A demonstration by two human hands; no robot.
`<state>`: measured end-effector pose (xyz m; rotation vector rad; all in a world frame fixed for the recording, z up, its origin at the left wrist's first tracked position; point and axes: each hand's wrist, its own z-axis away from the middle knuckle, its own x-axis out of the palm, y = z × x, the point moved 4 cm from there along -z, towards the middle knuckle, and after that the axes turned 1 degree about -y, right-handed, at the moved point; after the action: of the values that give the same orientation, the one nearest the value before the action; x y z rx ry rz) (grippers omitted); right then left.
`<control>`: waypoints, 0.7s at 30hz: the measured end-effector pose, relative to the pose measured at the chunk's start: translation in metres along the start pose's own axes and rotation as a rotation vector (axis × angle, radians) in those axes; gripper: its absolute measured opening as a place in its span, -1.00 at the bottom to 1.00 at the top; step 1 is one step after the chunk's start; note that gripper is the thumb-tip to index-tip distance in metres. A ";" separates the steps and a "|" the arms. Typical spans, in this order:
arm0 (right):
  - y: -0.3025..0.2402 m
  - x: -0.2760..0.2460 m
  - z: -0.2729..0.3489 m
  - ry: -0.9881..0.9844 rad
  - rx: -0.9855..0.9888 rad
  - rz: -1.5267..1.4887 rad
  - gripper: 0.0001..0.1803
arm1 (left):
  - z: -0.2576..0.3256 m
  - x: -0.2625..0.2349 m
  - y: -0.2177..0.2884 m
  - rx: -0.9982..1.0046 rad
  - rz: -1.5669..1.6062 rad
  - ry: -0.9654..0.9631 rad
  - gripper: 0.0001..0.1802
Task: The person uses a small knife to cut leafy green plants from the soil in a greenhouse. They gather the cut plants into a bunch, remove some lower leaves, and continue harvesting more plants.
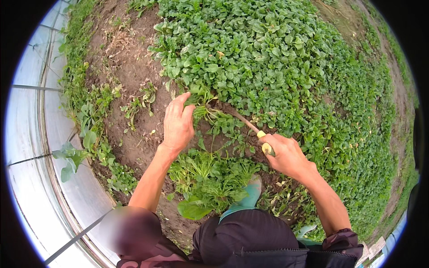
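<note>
My left hand is beside a small clump of leafy greens at the edge of the bed. Its thumb and forefinger are apart, with the fingertips close to the leaves. My right hand is closed around the yellow-and-green handle of a slim hand tool. The tool's narrow shaft slants up and left to the base of the clump, where its tip is hidden by soil and stems. Nearer me lies a pile of loose leafy greens.
Dense low greens spread across the middle and right. Brown soil with withered leaves lies left. A pale sheeted wall runs along the left side, with weeds at its foot. My teal boot stands against the pile.
</note>
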<state>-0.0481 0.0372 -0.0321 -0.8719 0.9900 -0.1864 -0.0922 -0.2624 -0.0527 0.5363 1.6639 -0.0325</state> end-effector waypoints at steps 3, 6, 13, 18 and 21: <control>-0.009 -0.010 0.008 0.050 0.057 0.005 -0.54 | 0.001 -0.015 -0.001 -0.110 0.196 0.150 -0.60; -0.019 -0.018 0.006 0.102 0.069 0.010 -0.55 | 0.024 0.001 -0.003 0.137 -0.098 -0.460 -0.63; -0.033 -0.014 0.000 0.155 0.169 -0.117 -0.65 | -0.017 -0.027 0.029 0.403 -0.181 -0.269 -0.80; -0.046 -0.006 -0.003 0.145 0.258 -0.150 -0.66 | -0.056 0.010 0.028 0.522 -0.353 -0.338 -0.86; -0.044 0.000 0.007 0.234 0.243 -0.251 -0.69 | -0.076 0.016 0.006 0.451 -0.500 -0.371 -0.86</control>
<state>-0.0322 0.0119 0.0011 -0.7595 1.0463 -0.6214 -0.1613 -0.2272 -0.0526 0.4025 1.3852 -0.8394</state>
